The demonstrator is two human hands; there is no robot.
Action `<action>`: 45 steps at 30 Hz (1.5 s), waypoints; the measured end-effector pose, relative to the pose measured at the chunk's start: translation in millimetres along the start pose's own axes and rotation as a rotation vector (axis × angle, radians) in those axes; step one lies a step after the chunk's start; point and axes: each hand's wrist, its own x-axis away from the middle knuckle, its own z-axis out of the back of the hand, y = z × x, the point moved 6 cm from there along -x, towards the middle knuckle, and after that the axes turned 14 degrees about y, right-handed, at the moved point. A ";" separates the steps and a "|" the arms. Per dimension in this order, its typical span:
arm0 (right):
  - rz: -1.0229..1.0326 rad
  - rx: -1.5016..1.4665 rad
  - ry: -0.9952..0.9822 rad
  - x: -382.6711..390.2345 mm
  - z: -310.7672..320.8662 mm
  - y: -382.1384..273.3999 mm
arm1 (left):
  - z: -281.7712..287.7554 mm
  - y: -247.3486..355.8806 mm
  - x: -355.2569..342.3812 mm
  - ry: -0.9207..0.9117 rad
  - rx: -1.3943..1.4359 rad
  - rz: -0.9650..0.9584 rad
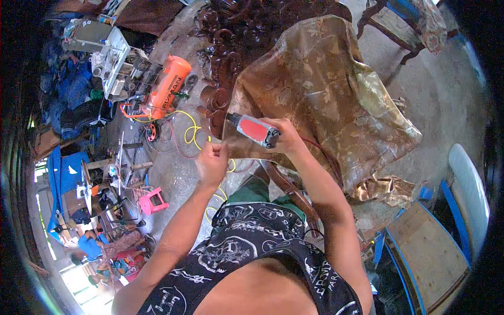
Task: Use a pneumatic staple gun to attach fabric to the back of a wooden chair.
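Note:
My right hand (283, 135) is closed around a red and grey power tool that looks like a pneumatic staple gun (253, 129). Its black nose points left, over the near left edge of a brown-gold patterned fabric (310, 79). The fabric has a leaf pattern and lies draped over a piece of furniture, most of which it hides. Beside that edge, my left hand (212, 161) is closed with the fingers pinched together at the fabric's corner; the fingertips are partly hidden. A dark red hose (323, 149) runs over the fabric beyond my right forearm.
At the left stand an orange air tank (170, 86), a coiled yellow hose (191, 134) and a pink stool (153, 201). Dark carved wood (226, 31) fills the far side. Brown wooden legs (286, 184) stand near my body. People (97, 247) sit at lower left.

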 end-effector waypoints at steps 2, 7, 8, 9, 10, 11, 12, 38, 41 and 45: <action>-0.040 -0.033 -0.007 7.3 -2.0 1.7 | -11.8 17.1 9.5 0.013 -0.001 -0.164; -0.044 -0.003 0.149 24.2 19.8 26.9 | -45.8 32.4 19.8 -0.049 -0.065 -0.335; -0.029 0.092 0.168 25.6 21.3 23.9 | -44.8 29.7 19.0 -0.046 -0.063 -0.326; -0.181 0.033 0.124 28.4 18.1 29.5 | -43.1 27.6 18.4 -0.042 -0.044 -0.330; -0.185 0.035 0.117 27.7 19.2 28.2 | -41.5 25.6 18.4 -0.039 -0.025 -0.334; -0.132 0.049 0.088 24.4 20.3 20.0 | -40.5 24.8 18.9 -0.041 -0.023 -0.329; -0.079 0.061 0.059 22.7 20.2 15.3 | -37.9 23.0 19.2 -0.031 0.006 -0.283; -0.084 -0.025 -0.031 -3.7 0.8 -2.0 | 3.8 5.6 1.0 0.096 -0.064 -0.124; -0.068 -0.021 -0.026 -3.8 -0.3 -7.7 | 4.9 7.8 0.8 0.101 -0.080 -0.132; -0.033 0.017 -0.021 -3.3 1.5 -9.2 | 4.9 12.3 1.0 0.075 -0.090 -0.119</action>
